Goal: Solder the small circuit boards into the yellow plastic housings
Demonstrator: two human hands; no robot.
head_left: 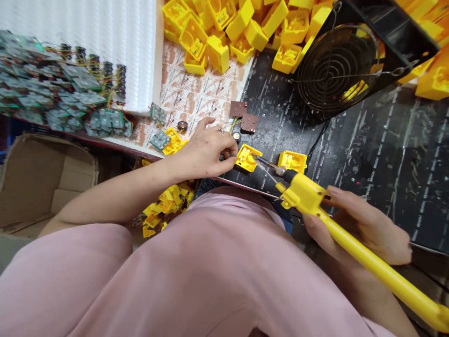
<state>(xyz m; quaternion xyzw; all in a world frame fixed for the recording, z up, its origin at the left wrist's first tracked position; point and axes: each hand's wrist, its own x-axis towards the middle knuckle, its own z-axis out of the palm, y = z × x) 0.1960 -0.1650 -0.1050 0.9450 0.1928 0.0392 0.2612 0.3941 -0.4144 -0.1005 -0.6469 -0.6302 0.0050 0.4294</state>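
My right hand (358, 224) is wrapped around a yellow soldering iron (305, 194), which has a thin feed tube beside its metal tip. The tip reaches into a small open yellow plastic case (248, 158) at the bench's front edge. My left hand (213, 150) is closed, thumb and forefinger at the left side of that case; what lies between the fingers is partly hidden. Just behind the case are two brown circuit boards (249, 123) with thin wires and a small round part (236, 137). A second yellow case (293, 161) sits to the right.
A black fan (336, 70) with a wire guard stands at the back right. Many yellow cases (217, 54) are heaped at the back. Green circuit boards (52, 93) pile up beside white foam (115, 28) on the left. A cardboard box (73, 164) stands below left.
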